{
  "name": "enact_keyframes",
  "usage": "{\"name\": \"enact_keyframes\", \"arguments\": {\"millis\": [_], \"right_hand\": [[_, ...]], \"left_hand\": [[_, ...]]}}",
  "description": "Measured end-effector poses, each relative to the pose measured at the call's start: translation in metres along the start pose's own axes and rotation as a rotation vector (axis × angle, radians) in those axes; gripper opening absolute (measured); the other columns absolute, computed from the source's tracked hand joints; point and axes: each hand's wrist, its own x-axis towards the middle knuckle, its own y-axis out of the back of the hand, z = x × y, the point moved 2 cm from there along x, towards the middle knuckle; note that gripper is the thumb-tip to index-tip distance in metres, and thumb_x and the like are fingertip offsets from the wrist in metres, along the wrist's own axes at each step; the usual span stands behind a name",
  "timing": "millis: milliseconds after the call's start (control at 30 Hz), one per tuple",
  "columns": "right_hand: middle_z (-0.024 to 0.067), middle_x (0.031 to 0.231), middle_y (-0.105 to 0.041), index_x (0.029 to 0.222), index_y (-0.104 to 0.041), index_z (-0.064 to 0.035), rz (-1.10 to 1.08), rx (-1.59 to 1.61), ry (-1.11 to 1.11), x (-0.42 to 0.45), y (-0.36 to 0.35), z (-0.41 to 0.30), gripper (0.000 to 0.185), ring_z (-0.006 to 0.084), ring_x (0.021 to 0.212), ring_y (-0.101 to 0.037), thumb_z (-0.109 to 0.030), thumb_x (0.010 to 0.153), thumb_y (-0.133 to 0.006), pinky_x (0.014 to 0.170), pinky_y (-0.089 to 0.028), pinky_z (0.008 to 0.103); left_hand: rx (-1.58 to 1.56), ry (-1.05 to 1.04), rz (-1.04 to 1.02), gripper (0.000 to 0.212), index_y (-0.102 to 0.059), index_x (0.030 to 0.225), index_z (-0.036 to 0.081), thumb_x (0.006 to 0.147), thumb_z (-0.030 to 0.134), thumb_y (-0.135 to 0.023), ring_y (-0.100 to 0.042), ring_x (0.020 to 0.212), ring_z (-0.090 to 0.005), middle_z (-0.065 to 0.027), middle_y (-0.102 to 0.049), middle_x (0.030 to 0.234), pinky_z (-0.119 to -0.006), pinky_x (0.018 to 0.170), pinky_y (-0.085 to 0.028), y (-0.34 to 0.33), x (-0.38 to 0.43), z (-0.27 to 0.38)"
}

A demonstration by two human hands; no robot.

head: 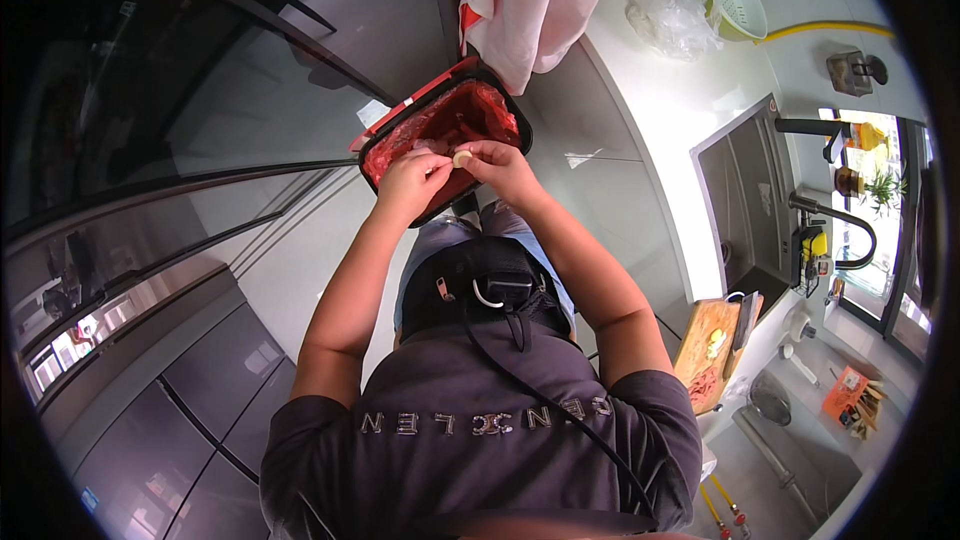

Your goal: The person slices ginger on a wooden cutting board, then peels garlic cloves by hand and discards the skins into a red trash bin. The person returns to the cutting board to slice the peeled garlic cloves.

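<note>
Over a black bin with a red plastic liner (382,157), my two hands meet near the middle of the view. My right hand (501,169) pinches a small, pale, rounded piece (461,158), perhaps a garlic clove, between thumb and fingers. Close beside it, my left hand (412,178) has its thumb and fingertips together at the piece's edge; whether it grips a bit of skin is too small to tell. Inside the liner lies some crumpled, light-coloured waste, partly hidden by the hands.
On the right, a white counter (637,90) holds a clear plastic bag (671,11), a colander (735,0) and a sink (750,195). A wooden cutting board (694,341) carries sliced meat, pale yellow pieces and a knife (742,330). A white cloth (532,7) hangs beyond the bin.
</note>
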Motion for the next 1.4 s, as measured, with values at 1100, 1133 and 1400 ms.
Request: {"name": "enact_keyframes", "arguments": {"millis": [1100,1133,1400], "right_hand": [[0.0019,0.093,-0.062,0.109,-0.055,-0.0018,-0.150,-0.063,0.026,0.007,0.000,0.007,0.023,0.0080,0.086,-0.058,-0.007,0.087,-0.062,0.077,-0.047,0.0231],[0.0014,0.092,-0.062,0.108,-0.055,-0.0015,-0.129,-0.113,0.025,0.008,0.001,0.008,0.022,0.0075,0.085,-0.058,-0.007,0.087,-0.062,0.076,-0.047,0.0226],[-0.0006,0.090,-0.061,0.103,-0.057,-0.0012,-0.042,-0.194,0.017,0.010,0.009,0.017,0.018,0.0058,0.082,-0.056,-0.007,0.086,-0.064,0.074,-0.046,0.0210]], "left_hand": [[0.053,-0.096,0.254,0.007,-0.062,0.079,0.002,0.076,0.007,-0.066,-0.057,0.058,-0.0156,-0.0060,-0.057,0.072,-0.028,0.054,-0.045,0.007,0.006,-0.002],[-0.007,-0.094,0.263,0.007,-0.062,0.079,0.002,0.077,0.007,-0.066,-0.057,0.059,-0.0159,-0.0064,-0.057,0.072,-0.028,0.054,-0.045,0.005,0.006,-0.005],[0.004,-0.001,0.304,0.008,-0.064,0.081,0.002,0.079,0.010,-0.066,-0.058,0.067,-0.0224,-0.0090,-0.058,0.074,-0.032,0.062,-0.046,0.002,0.011,-0.029]]}}
